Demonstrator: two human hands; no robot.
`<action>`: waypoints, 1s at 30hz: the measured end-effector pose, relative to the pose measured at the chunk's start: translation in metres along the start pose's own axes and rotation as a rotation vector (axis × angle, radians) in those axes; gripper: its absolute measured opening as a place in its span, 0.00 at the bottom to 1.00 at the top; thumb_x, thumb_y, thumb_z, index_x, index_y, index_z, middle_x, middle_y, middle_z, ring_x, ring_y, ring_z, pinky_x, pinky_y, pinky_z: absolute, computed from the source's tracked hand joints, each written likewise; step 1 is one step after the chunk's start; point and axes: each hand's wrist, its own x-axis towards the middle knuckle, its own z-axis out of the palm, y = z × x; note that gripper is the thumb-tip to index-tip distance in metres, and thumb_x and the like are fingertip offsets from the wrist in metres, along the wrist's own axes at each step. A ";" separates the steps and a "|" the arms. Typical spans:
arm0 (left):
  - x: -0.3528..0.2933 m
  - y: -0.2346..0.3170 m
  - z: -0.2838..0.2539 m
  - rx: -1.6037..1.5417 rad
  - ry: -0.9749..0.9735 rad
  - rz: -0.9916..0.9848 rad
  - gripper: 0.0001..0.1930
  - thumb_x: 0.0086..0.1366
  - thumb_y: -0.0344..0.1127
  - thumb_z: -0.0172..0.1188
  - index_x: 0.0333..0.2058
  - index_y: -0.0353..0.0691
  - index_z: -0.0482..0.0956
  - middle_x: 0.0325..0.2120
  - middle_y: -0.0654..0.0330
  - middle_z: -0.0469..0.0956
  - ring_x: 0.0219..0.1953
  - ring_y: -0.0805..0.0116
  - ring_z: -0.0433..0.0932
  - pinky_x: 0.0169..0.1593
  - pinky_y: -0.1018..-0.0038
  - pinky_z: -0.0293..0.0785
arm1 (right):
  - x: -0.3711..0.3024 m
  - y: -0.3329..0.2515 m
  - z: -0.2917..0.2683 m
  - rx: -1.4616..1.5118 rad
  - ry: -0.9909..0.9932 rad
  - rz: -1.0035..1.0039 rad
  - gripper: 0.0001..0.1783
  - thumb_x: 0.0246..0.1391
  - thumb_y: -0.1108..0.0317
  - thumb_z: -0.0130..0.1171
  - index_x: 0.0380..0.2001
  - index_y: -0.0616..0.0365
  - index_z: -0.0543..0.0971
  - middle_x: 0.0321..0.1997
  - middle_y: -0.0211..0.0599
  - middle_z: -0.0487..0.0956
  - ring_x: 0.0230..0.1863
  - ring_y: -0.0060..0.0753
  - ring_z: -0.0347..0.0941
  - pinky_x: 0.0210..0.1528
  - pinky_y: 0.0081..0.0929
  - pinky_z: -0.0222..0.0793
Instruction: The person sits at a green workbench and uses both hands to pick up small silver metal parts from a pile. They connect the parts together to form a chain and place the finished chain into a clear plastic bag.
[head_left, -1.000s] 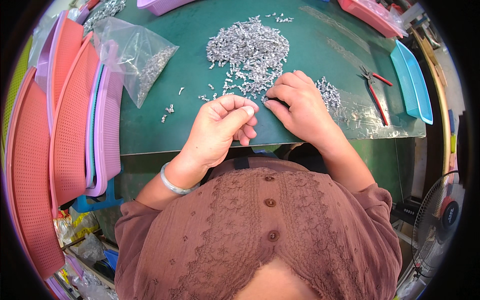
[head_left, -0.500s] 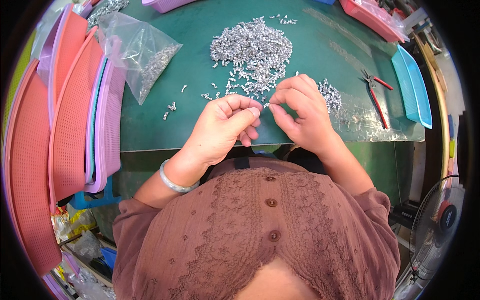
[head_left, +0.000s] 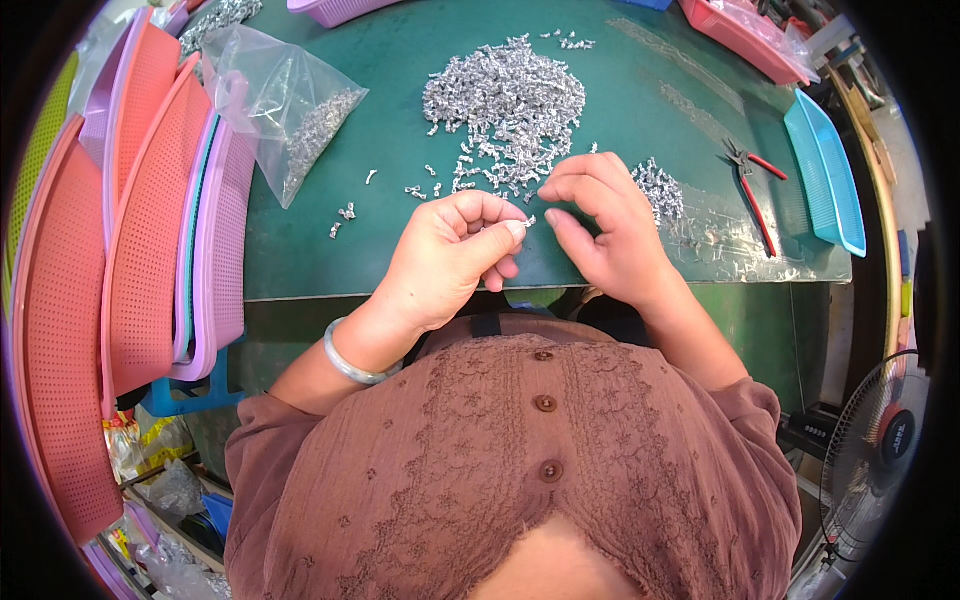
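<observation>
Head view: the left hand pinches one small silver metal link between thumb and index finger, the piece poking out past the fingertips toward the right. Just beside it, the right hand has its thumb and fingers parted, with a narrow gap between its thumb tip and the link; whether its index fingertip touches the tabletop cannot be told. The two hands face each other, close but apart, above the near part of the green tabletop.

Beyond the link and both hands spreads a large heap of similar silver pieces, its loose tail reaching down near the fingertips. A smaller heap sits just right of the right hand, partly hidden by it. A few strays lie left of the left hand. Farther right rest red-handled pliers and a light-blue plastic basket; at the left, a clear plastic bag holds more pieces.
</observation>
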 end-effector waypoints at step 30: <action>0.002 0.002 -0.006 -0.154 -0.053 -0.056 0.09 0.64 0.27 0.54 0.42 0.34 0.75 0.32 0.59 0.78 0.30 0.73 0.78 0.31 0.79 0.75 | -0.005 0.009 -0.001 -0.104 -0.112 0.056 0.03 0.44 0.76 0.60 0.25 0.58 0.77 0.33 0.34 0.74 0.38 0.42 0.69 0.46 0.38 0.64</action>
